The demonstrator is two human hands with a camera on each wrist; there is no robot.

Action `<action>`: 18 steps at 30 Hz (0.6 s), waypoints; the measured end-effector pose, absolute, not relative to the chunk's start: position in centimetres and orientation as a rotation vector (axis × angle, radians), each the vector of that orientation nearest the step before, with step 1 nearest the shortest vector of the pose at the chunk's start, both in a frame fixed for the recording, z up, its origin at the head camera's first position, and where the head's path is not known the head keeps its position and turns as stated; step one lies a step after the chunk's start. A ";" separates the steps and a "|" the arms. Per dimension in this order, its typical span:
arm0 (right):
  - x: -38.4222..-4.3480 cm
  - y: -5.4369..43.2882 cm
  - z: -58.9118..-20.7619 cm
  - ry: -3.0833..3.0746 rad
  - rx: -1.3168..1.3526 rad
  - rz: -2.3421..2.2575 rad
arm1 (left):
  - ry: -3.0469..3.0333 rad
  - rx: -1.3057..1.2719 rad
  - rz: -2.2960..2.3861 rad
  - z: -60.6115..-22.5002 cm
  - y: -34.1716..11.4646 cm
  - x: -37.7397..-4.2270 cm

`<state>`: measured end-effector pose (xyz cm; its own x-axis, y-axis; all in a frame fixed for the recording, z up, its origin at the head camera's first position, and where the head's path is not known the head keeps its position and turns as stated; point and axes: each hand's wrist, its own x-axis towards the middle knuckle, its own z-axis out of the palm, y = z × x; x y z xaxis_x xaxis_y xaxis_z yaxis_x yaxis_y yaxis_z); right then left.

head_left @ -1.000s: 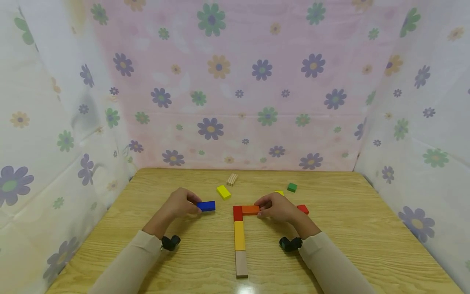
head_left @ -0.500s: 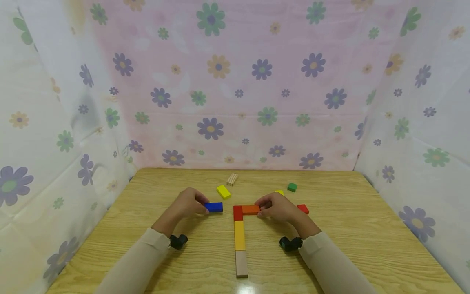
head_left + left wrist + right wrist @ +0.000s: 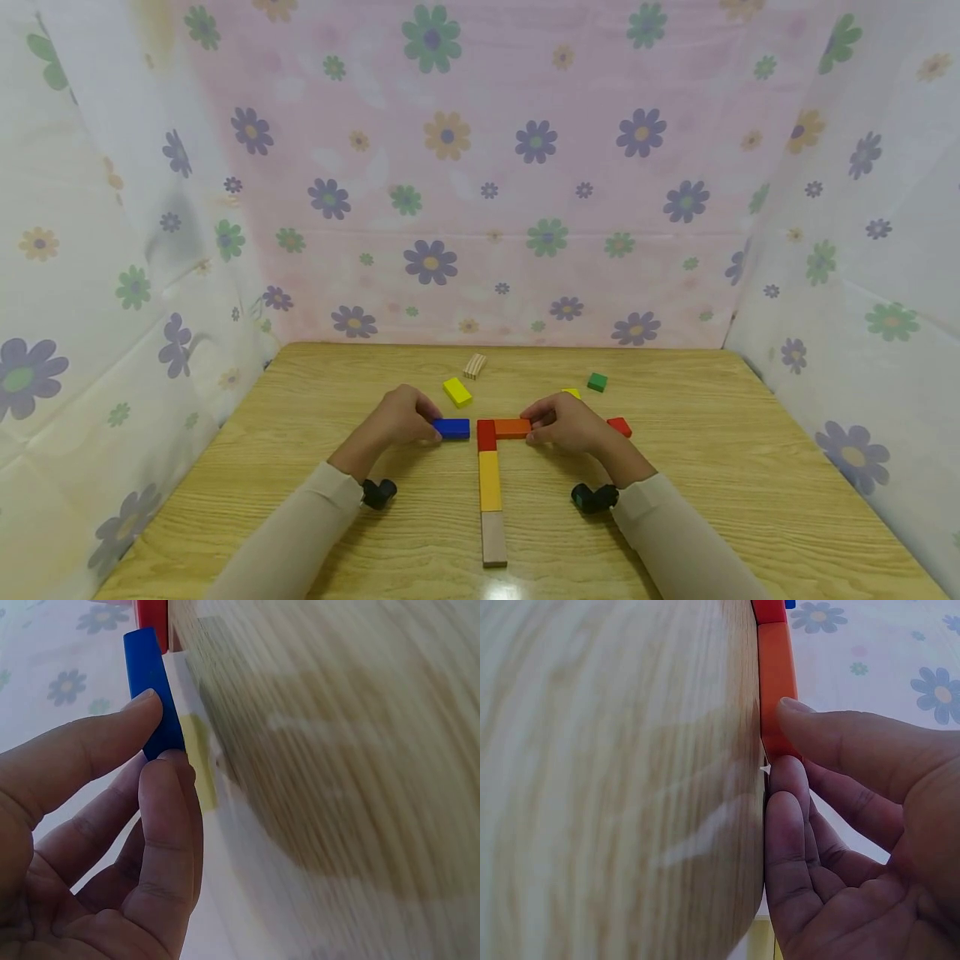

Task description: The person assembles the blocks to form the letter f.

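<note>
Between thumb and fingers, my left hand [image 3: 405, 415] pinches a blue block [image 3: 453, 429] by its left end. A small gap separates its right end from a red block [image 3: 486, 435]. My right hand [image 3: 564, 423] grips the right end of an orange block [image 3: 512, 429], whose left end meets the red block. In the right wrist view the orange block [image 3: 775, 675] lies on the table with the thumb against it. From the red block, a yellow-orange block [image 3: 490, 482] and then a bare wood block [image 3: 493, 538] run in a line toward me.
Behind the hands lie a yellow block [image 3: 457, 392], a striped wooden block [image 3: 474, 366] and a green block [image 3: 597, 382]. Another yellow piece [image 3: 572, 392] is partly hidden behind my right hand, and a red piece [image 3: 619, 427] lies right of it. Flowered cloth [image 3: 495, 208] encloses the table.
My left hand has moved to the right with the blue block, narrowing the gap to the red block. The right hand and the orange block have stayed in place.
</note>
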<state>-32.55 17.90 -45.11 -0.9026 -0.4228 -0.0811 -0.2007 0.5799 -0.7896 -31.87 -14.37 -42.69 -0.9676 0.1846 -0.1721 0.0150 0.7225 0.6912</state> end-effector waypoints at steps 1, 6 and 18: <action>-32.6 17.9 -45.1 2.554 -0.514 -1.224 | 2.696 0.157 1.078 -42.7 -14.3 -31.8; -32.6 18.0 -45.2 2.558 -0.501 -1.215 | 2.700 0.157 1.057 -42.5 -13.8 -31.8; -32.5 18.0 -45.1 2.564 -0.507 -1.212 | 2.699 0.179 1.038 -43.0 -13.2 -32.1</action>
